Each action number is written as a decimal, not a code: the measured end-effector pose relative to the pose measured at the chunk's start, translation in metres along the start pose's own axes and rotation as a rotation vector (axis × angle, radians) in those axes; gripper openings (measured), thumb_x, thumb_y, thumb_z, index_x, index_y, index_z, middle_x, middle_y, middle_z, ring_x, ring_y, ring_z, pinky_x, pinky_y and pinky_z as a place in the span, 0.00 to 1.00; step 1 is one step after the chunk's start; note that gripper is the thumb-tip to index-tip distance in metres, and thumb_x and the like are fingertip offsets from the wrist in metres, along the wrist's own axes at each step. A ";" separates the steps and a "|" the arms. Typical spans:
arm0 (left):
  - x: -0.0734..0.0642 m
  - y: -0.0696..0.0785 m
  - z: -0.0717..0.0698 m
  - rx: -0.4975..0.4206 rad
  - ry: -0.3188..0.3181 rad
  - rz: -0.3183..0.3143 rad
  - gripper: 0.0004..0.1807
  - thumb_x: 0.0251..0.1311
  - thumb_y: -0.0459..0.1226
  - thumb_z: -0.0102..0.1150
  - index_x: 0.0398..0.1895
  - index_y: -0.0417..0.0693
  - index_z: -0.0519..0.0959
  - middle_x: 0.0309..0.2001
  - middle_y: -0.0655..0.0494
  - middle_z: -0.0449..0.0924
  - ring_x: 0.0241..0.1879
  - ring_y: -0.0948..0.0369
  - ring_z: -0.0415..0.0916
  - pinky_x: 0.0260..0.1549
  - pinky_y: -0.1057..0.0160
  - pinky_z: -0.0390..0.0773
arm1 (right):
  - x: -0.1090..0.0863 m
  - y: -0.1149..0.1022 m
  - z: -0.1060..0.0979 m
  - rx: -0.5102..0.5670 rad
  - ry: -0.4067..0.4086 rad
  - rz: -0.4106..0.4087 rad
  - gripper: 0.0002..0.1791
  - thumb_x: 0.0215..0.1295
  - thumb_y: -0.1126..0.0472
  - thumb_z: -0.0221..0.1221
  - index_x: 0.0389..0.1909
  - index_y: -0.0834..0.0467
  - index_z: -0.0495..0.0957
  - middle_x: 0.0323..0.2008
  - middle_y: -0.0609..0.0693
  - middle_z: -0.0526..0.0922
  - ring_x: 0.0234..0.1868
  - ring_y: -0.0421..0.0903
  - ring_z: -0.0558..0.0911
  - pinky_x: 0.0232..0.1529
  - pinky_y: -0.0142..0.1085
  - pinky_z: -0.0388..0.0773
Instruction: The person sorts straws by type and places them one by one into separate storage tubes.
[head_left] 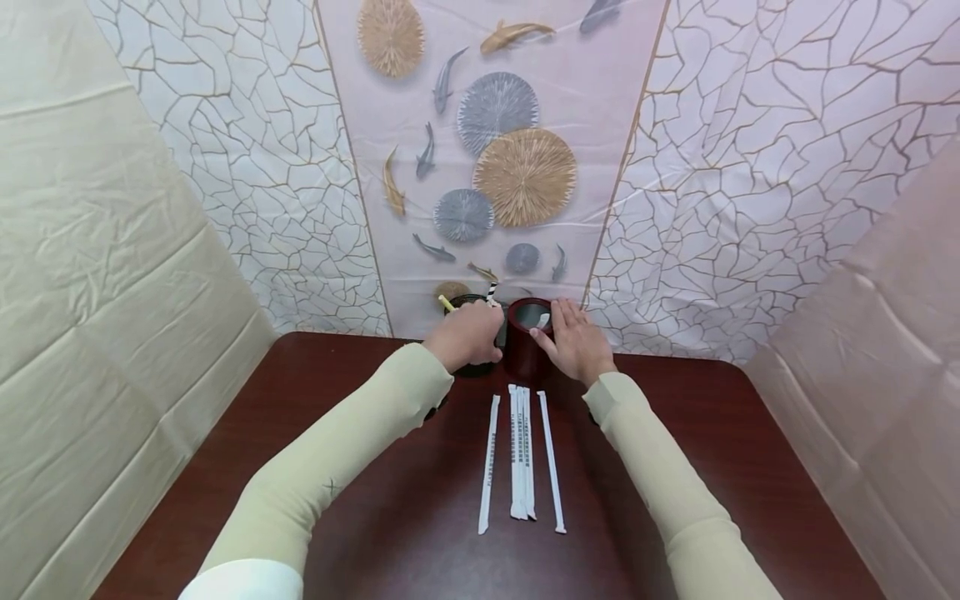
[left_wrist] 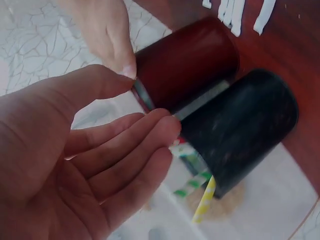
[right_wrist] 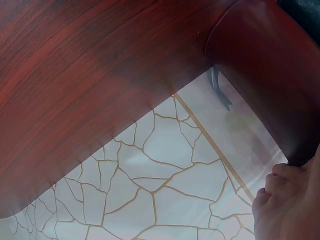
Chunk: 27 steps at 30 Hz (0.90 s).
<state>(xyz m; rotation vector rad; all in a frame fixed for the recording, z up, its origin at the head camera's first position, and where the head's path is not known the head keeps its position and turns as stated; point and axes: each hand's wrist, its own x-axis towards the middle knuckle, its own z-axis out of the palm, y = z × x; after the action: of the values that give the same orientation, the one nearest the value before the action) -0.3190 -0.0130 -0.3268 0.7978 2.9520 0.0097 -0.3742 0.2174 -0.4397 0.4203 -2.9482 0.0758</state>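
Observation:
At the back of the table stand a dark red cup (head_left: 522,358) and, left of it, a black cup (left_wrist: 245,125). Paper straws stick out of the black cup, among them a yellow one (left_wrist: 204,202) and a green-striped one (left_wrist: 192,185). My left hand (head_left: 467,333) is over the black cup's mouth; in the left wrist view its fingers are loosely bent and nothing shows between them. My right hand (head_left: 576,342) rests against the red cup's rim with fingers extended. A small white tip (head_left: 543,320) shows inside the red cup, near the right thumb.
Several white paper-wrapped straws lie in front of the cups: one on the left (head_left: 489,467), a bunch in the middle (head_left: 519,458), one on the right (head_left: 551,467). A patterned cloth wall (head_left: 697,208) rises right behind the table (head_left: 420,533).

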 end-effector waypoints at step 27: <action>0.007 0.001 0.118 -0.384 -0.187 -0.178 0.11 0.68 0.42 0.69 0.34 0.46 0.80 0.20 0.53 0.80 0.23 0.57 0.82 0.21 0.64 0.74 | 0.000 -0.001 0.001 0.025 0.059 -0.020 0.47 0.84 0.35 0.38 0.82 0.70 0.50 0.83 0.67 0.54 0.85 0.63 0.55 0.84 0.55 0.55</action>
<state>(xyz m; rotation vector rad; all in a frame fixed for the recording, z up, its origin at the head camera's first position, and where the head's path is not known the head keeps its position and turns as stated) -0.3147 -0.0107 -0.4453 0.4547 2.7048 0.4491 -0.3743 0.2166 -0.4411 0.4428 -2.8878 0.1199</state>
